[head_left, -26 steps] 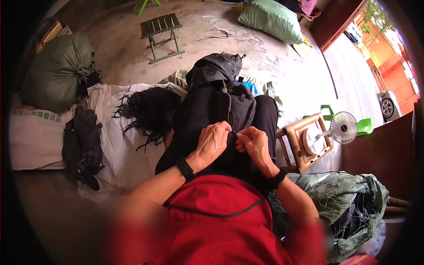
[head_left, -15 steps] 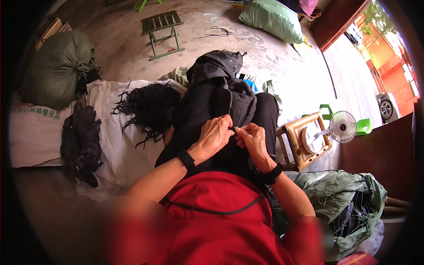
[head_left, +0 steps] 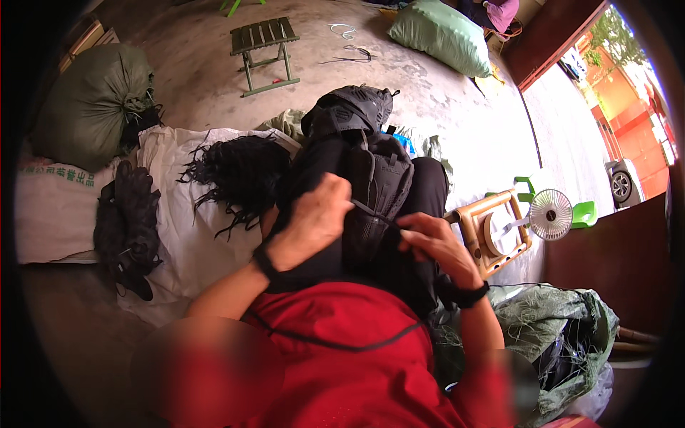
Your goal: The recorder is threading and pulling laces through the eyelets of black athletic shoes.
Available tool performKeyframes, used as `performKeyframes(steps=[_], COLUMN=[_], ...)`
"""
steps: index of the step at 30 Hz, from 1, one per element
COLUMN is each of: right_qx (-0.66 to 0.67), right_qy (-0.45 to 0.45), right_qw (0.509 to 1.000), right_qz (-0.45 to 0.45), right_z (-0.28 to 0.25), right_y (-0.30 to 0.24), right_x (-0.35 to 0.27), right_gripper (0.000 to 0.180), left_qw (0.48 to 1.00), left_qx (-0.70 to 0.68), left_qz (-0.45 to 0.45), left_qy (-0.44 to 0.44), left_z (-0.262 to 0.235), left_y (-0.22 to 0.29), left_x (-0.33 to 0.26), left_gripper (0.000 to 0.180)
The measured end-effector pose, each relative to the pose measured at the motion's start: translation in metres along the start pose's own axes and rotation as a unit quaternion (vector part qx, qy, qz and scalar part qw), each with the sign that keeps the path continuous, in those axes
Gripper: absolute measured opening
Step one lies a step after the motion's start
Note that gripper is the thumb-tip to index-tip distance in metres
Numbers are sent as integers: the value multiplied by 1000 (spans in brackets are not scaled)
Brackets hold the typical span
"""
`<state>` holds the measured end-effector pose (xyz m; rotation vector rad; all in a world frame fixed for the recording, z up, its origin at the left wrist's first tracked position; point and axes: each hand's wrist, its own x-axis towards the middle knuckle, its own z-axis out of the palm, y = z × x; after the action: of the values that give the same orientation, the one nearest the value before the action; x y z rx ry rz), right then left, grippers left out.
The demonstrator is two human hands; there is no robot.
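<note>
On my lap lies a black mesh piece (head_left: 382,178) that looks like a shoe upper, with a similar black piece (head_left: 349,107) beyond it at my knees. A thin dark cord (head_left: 372,211) runs taut across the nearer piece between my hands. My left hand (head_left: 314,217), somewhat blurred, is closed on the cord's left end. My right hand (head_left: 439,246) pinches the other end between thumb and fingers, lower and to the right. Left of my leg, a heap of black laces or strips (head_left: 239,175) rests on a white sheet (head_left: 182,235).
At far left are a tied green sack (head_left: 93,107) and dark bunched pieces (head_left: 128,228). A folding stool (head_left: 264,39) stands ahead, a pale green sack (head_left: 439,36) beyond. To the right, a small fan (head_left: 550,214) sits on a bamboo stool (head_left: 478,235), near an open green sack (head_left: 514,321).
My hands have moved apart from a close pinch, left hand to the left, right hand to the right and down. The cord is now stretched between them.
</note>
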<state>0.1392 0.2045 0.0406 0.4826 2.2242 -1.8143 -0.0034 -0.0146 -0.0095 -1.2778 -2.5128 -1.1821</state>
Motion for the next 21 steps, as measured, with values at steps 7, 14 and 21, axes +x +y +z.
performKeyframes(steps=[7,14,21], right_qx=[570,640,611], right_qy=[62,237,336], right_qw=[806,709,688], right_qz=[-148,-176,-202], right_z=[-92,-141,-350], right_y=[98,107,125], right_x=[-67,-98,-212], right_gripper=[33,31,22], left_qw=[896,409,502], left_qx=[-334,-897,-795], left_qz=[-230,-154,-159], left_qy=[180,60,302], left_z=[-101,-74,-330], left_y=[-56,-64,-357], left_x=[-28,-18,-155], left_gripper=[14,8,25])
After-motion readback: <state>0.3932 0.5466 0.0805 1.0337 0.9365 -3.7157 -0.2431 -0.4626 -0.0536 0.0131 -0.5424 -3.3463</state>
